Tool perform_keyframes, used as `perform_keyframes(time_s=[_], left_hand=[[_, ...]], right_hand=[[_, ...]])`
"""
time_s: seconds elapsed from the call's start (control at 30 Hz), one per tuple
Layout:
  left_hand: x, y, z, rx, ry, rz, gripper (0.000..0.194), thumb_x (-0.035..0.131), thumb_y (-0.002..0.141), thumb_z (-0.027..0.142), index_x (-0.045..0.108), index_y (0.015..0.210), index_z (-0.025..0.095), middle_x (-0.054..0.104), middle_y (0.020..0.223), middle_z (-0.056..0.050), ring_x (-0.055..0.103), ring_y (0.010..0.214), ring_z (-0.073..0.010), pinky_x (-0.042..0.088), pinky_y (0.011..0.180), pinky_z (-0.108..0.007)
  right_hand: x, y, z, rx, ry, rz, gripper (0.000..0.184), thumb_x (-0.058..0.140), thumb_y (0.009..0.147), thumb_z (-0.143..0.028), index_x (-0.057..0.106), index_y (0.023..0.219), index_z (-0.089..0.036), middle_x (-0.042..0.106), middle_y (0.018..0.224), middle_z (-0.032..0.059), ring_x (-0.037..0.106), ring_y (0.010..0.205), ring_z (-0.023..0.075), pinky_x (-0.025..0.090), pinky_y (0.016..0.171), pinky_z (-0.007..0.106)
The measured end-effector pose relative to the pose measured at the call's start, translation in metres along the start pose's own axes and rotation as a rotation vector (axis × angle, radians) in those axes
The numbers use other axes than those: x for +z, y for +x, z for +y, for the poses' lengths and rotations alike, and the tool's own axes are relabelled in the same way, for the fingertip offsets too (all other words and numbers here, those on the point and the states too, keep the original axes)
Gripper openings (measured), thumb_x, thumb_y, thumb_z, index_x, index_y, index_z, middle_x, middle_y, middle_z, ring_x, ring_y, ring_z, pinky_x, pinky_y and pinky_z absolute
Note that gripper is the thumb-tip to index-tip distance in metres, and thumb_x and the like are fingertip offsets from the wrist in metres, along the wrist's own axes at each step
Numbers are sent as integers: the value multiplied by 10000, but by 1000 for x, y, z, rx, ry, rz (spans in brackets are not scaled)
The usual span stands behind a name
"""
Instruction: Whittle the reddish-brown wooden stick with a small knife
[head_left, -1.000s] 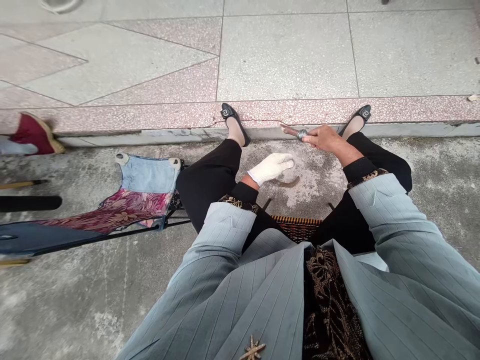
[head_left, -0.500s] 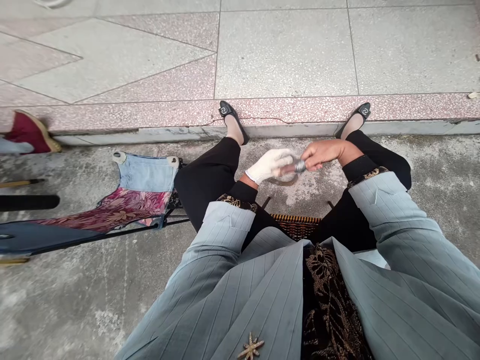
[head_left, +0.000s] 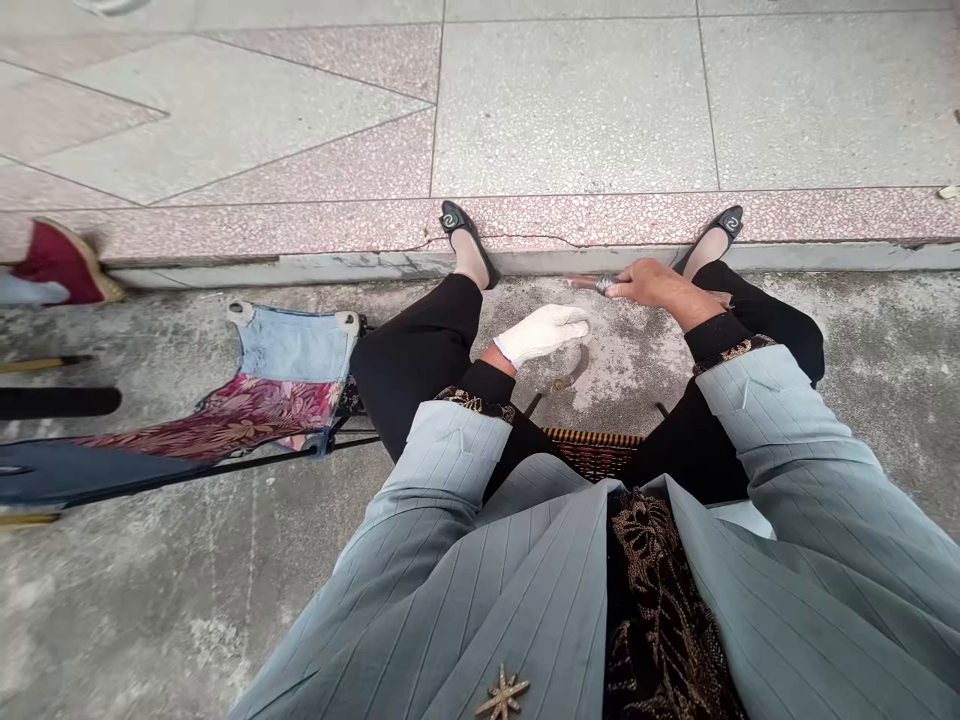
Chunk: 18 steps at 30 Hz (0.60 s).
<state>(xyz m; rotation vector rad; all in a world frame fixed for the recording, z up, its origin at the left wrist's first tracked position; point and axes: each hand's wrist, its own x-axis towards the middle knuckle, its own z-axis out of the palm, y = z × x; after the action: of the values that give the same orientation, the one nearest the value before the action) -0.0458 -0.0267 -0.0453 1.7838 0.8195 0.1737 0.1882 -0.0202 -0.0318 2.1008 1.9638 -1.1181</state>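
My left hand (head_left: pixel 544 335) wears a white knit glove, and its fingers are curled closed. From beneath them comes a curved, grey-brown strip (head_left: pixel 579 366) like a thin hooked blade; its held end is hidden by the glove. To the right and slightly farther forward, my bare right hand (head_left: pixel 649 283) is closed around a brown stick-like tool (head_left: pixel 581 282) bound with silver wire. One end of the tool points left past the fingers, and a brown part shows behind the wrist. My hands are apart, above the concrete between my knees.
I sit on a woven seat (head_left: pixel 592 452), my feet on a tiled step (head_left: pixel 570 218). At left stands a folding chair (head_left: pixel 296 345) of denim and floral cloth. A person's red shoe (head_left: pixel 64 265) rests near the step edge.
My right hand has drawn the wire-bound tool away from my gloved hand, forward and slightly right. The curved strip stays with my left hand, its hooked end now showing below.
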Motion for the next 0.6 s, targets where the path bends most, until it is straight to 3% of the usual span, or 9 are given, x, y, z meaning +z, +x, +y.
perform_keyframes(time_s=[0.17, 0.3, 0.37, 0.43, 0.5, 0.6], left_hand=[[-8, -2, -7, 39, 8, -38, 261, 536, 885, 357, 658, 786, 149, 556, 621, 9, 456, 548, -87, 351, 556, -225], [-10, -1, -10, 72, 12, -8, 254, 553, 868, 358, 651, 803, 133, 583, 677, -1, 488, 616, -97, 383, 599, -222], [-7, 1, -11, 77, -77, -6, 243, 585, 858, 364, 641, 819, 130, 584, 698, -6, 488, 621, -95, 396, 604, -224], [-3, 2, -11, 70, -241, -11, 267, 602, 863, 396, 615, 819, 133, 568, 696, -7, 458, 580, -85, 400, 576, -227], [1, 3, -11, 75, -393, -34, 310, 604, 879, 439, 590, 811, 136, 540, 679, -2, 411, 531, -70, 379, 529, -222], [4, 5, -10, 101, -449, -74, 328, 608, 889, 451, 585, 806, 134, 535, 680, -4, 389, 509, -57, 338, 496, -206]], right_hand=[[1, -6, -2, -70, -89, -276, 323, 666, 873, -446, 663, 719, -162, 630, 673, 47, 516, 594, 145, 364, 608, 310], [5, -12, -4, -294, 65, -695, 380, 690, 832, -503, 632, 661, -168, 561, 577, -7, 462, 516, 101, 361, 572, 273], [5, -16, -5, -426, 204, -809, 423, 697, 811, -550, 615, 651, -167, 535, 560, -27, 442, 507, 85, 357, 556, 253], [2, -18, -4, -500, 408, -685, 437, 706, 799, -573, 613, 679, -164, 546, 581, -29, 440, 512, 75, 351, 541, 238], [-2, -19, -2, -477, 657, -374, 425, 688, 828, -570, 607, 728, -166, 566, 618, -20, 435, 516, 71, 337, 520, 232], [-9, -14, 3, -297, 928, 44, 337, 618, 922, -484, 593, 808, -169, 553, 645, -13, 398, 501, 69, 308, 494, 239]])
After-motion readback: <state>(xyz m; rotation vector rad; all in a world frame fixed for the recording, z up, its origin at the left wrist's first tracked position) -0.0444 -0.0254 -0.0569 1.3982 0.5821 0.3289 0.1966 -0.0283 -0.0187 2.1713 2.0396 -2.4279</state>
